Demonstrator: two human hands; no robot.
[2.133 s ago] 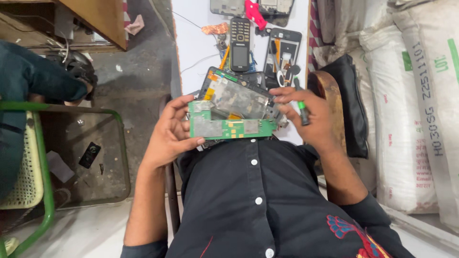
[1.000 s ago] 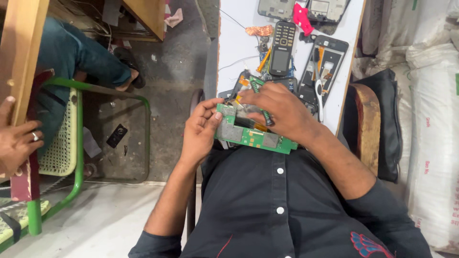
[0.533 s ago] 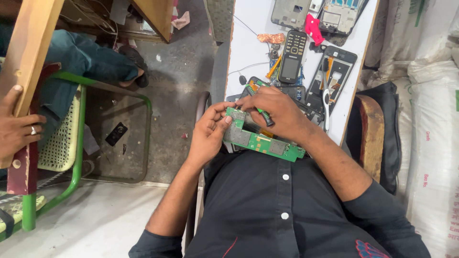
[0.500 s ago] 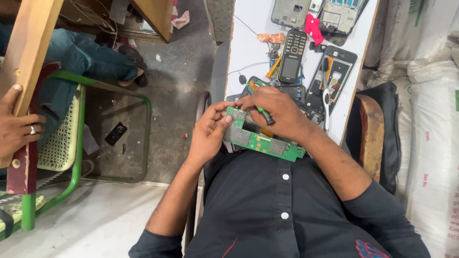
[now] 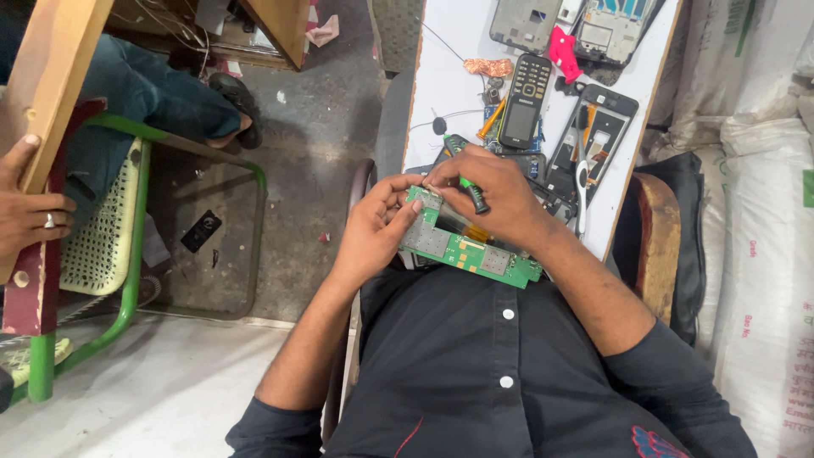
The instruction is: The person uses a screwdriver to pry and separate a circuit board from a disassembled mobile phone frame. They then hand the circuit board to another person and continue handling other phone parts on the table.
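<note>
Gripping a green-handled screwdriver [image 5: 469, 188], the right hand [image 5: 500, 195] closes round it, tip down on the green circuit board [image 5: 469, 250], which the left hand [image 5: 377, 233] pinches at its end, just short of the white table [image 5: 441, 85]. I'd keep that board steady and the pressure light. It's long, with silver shields.

Green circuit board [image 5: 469, 251]; black keypad phone [image 5: 526, 100]; white table [image 5: 441, 76].

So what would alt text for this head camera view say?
Seen from above, a left hand steadies a green circuit board while the right hand works a green screwdriver on it, over a white table strewn with phone parts.
</note>
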